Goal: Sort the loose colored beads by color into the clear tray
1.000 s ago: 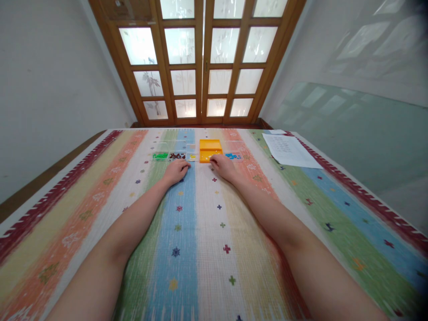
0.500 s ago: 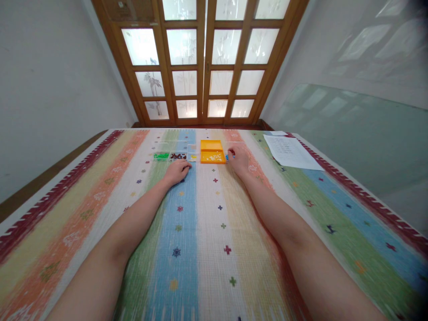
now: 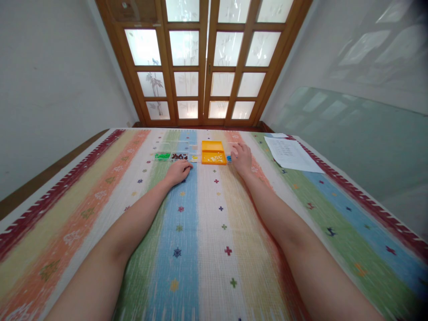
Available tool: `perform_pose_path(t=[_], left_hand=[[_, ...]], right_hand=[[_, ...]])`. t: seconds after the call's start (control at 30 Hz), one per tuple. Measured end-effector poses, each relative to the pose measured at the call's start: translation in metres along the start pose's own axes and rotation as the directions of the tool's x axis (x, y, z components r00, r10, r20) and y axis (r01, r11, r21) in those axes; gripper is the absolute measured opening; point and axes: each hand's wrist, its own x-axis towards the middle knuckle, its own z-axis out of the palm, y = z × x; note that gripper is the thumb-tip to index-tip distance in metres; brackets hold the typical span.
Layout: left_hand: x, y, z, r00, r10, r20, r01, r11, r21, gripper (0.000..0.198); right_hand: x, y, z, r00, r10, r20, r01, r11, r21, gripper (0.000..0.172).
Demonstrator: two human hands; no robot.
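My left hand (image 3: 179, 172) rests on the striped cloth with loosely bent fingers, holding nothing I can see. Just beyond it are clear plastic boxes of small pieces: green pieces (image 3: 162, 156), dark red-brown pieces (image 3: 179, 157) and a few yellow pieces (image 3: 195, 157). An orange case (image 3: 214, 146) lies with its lid raised, small white pieces (image 3: 217, 158) in its near half. My right hand (image 3: 242, 158) is over the boxes right of the case, beside blue pieces (image 3: 229, 158). Its fingers are bent and slightly apart, and it hides what lies under them.
A printed paper sheet (image 3: 291, 153) lies on the right of the table, with another light piece (image 3: 278, 135) behind it. The striped tablecloth (image 3: 207, 232) covers the table. Beyond its far edge stand wooden doors (image 3: 205, 67) with frosted panes. A glass panel (image 3: 351, 142) leans at the right wall.
My right hand has shifted slightly right and its fingers have loosened, uncovering more of the blue pieces. The red pieces near its fingertips are now hidden. My left hand stays in place.
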Motion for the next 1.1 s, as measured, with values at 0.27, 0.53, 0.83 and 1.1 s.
perform_pose_path(t=[0.27,0.53,0.83,1.1], left_hand=[[-0.001,0.000,0.000,1.000,-0.004,-0.002,0.004,1.000,0.000,0.029],[0.000,0.002,0.000,1.000,-0.013,-0.013,0.013,1.000,-0.016,0.028],[0.000,0.000,0.000,0.997,-0.065,-0.046,0.065,0.998,-0.015,0.028],[0.000,0.000,0.000,0.998,-0.047,-0.038,0.047,0.999,-0.012,0.029]], right_hand=[[0.000,0.001,-0.002,0.998,-0.001,0.056,0.003,1.000,-0.026,0.045],[0.004,0.008,-0.003,1.000,0.013,0.017,-0.013,1.000,-0.021,0.041],[0.002,0.029,0.002,0.949,0.292,-0.123,-0.287,0.956,0.053,0.046],[-0.001,0.024,0.002,0.915,0.401,-0.048,-0.398,0.916,0.050,0.051]])
